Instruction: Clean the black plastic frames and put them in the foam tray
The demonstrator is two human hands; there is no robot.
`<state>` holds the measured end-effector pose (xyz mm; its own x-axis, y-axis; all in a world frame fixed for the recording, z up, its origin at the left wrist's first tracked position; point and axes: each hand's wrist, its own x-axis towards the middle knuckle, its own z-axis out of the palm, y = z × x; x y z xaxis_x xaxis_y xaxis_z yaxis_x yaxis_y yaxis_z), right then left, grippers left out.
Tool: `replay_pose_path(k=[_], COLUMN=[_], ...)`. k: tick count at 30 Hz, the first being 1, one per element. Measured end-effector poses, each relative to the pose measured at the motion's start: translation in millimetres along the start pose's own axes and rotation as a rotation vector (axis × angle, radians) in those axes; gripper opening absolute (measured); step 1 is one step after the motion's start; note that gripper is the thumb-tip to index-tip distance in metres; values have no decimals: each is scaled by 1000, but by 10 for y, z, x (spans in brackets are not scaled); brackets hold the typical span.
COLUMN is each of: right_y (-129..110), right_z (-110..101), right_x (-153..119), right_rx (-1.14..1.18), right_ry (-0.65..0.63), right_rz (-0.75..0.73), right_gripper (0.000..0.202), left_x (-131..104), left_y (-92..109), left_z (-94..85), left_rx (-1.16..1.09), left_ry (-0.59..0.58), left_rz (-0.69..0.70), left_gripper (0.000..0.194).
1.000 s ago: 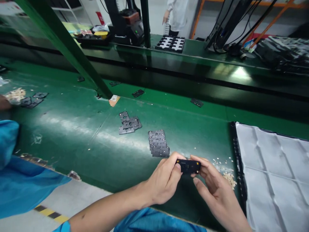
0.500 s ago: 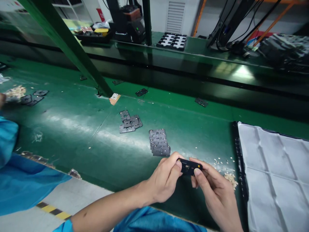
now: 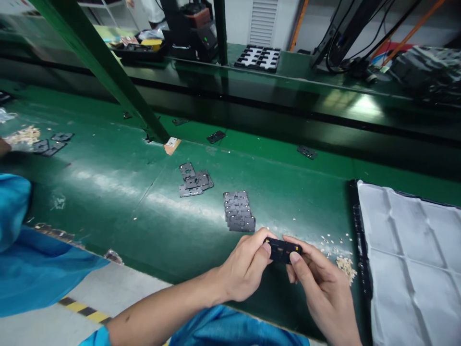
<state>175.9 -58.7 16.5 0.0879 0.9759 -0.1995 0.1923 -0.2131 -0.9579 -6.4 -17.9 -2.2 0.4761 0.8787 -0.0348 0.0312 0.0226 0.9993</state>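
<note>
Between my two hands is a small black plastic plate [image 3: 283,251] with cutouts and yellow spots near its ends. My left hand [image 3: 248,264] pinches its left end, thumb on top. At the other end my right hand [image 3: 319,278] grips it between thumb and fingers. Just beyond my left hand lies an overlapping row of similar dark plates [image 3: 239,211]. Farther left is a loose pile of such plates [image 3: 195,180]. To the right of my right hand, a heap of tiny pale pieces [image 3: 346,269] sits on the green bench, with several scattered around it.
A black tray under a white sheet [image 3: 414,254] occupies the right side. Single plates lie on the green strip [image 3: 259,144] along the bench's far side. A slanted green post [image 3: 108,77] rises at left. A co-worker's blue sleeve [image 3: 14,206] shows near another pale heap [image 3: 27,137].
Both hands keep hold of the black plate in nearly the same place. The single plates on the green strip have shifted slightly right.
</note>
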Motion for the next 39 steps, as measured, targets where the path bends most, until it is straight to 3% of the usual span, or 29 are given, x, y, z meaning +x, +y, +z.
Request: replay_pose_path(k=[8,14,24,28,31,34,39], right_y=[113,120,45,40,39,45,154], right_z=[-43,-67,17,73,117,136,96], right_x=[31,27,-54,-101,-119,-101,-27], right_rx=[-32,-70,-232,-301,-271,-169,61], right_ry=[-78,-78,-16,-15,0,7,54], right_rz=[-167,-186,-345,-408,-386,-263,-66], right_gripper=[31,30,30,36,36,32,25], left_x=[-13,-9,-23,-31,-33,-55,-130], left_y=[-64,-49,-34,-52,-48,-13,53], left_z=[55,72,112,140,169,184,148], left_rx=[-19,-80,-151,-233,-292,-351,-307], left_ry=[67,54,152,205,261,286,105], left_rz=[11,47,-79,-198,-286,-342,-291], left_gripper=[37,37,39,37,33,33,30])
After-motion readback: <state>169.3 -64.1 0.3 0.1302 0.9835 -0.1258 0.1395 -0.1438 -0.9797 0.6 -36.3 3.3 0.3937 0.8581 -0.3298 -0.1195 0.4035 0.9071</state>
